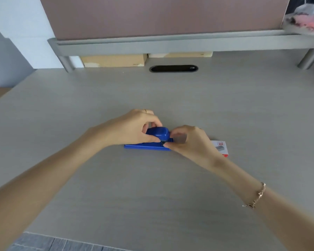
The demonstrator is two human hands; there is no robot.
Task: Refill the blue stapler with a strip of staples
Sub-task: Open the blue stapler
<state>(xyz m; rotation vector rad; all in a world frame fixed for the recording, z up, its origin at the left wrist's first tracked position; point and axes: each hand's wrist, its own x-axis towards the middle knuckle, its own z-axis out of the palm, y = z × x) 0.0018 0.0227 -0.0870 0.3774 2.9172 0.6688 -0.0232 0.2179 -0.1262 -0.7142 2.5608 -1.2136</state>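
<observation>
In the middle of the desk (170, 187) our left hand (132, 129) grips the stiff, light blue stapler (157, 135) by its top, while our right hand (188, 142) pinches its right end.

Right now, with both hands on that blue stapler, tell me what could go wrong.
1. The right hand pinches at the front end of the blue stapler; if the top snaps down, its fingers could get nipped.
2. The left hand grips only the top, so the base may skid on the desk.
3. The right wrist could nudge the staple box beside it.
</observation>
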